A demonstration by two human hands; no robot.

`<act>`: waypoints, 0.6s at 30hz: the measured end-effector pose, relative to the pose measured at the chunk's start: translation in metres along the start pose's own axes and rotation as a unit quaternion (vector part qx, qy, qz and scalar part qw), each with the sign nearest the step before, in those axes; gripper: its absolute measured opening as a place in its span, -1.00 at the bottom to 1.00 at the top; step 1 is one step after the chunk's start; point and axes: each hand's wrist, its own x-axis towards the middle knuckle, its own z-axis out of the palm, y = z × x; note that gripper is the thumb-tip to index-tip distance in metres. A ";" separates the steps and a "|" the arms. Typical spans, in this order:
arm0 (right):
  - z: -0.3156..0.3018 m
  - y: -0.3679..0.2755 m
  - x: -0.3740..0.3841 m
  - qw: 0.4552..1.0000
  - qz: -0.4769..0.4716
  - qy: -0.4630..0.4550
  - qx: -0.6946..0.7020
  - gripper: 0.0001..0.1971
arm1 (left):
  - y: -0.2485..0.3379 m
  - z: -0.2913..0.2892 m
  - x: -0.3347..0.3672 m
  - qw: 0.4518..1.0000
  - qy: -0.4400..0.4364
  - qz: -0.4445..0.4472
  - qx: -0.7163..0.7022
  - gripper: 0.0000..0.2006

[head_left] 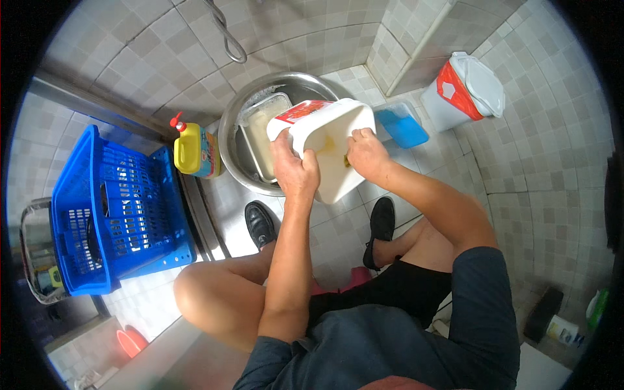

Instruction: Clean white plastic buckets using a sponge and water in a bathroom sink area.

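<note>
A white squarish plastic bucket [341,179] with a red label is tipped on its side above the floor, its mouth turned toward me. My left hand [296,168] is closed on its left rim, thumb on the inner side. My right hand [368,153] reaches into the mouth, fingers curled round a small yellow-green piece [346,160] like a sponge, mostly hidden by the fingers. A yellow smear [329,143] marks the inside wall. Behind the bucket stands a round metal basin [229,140], partly covered by it, with a clear rectangular tub [263,130] inside.
Left of the basin is a yellow pump bottle [187,149] with a red top. Blue plastic baskets [123,201] stand farther left. On the right are a translucent container with blue in it [404,127] and a lidded white bucket [442,107]. A metal hose [227,36] hangs at the back wall.
</note>
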 end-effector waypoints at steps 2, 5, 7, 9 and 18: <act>-0.006 -0.002 -0.006 0.999 -0.032 -0.004 0.030 -0.81 | -0.005 -0.004 0.003 1.000 0.011 0.002 0.022 -0.46; 0.003 0.003 -0.002 0.998 0.032 0.058 0.006 -0.83 | -0.009 -0.003 0.007 0.999 -0.001 -0.027 0.026 -0.46; 0.000 0.014 0.005 0.989 0.075 0.124 0.031 -0.86 | -0.011 -0.002 0.009 1.000 0.002 0.003 0.012 -0.46; -0.009 0.029 0.012 0.960 0.136 0.239 0.044 -0.92 | -0.005 -0.004 0.010 0.999 -0.017 -0.018 0.025 -0.46; -0.004 0.017 0.006 0.971 0.074 0.215 0.079 -0.93 | -0.022 -0.007 0.009 0.999 0.009 -0.049 0.016 -0.46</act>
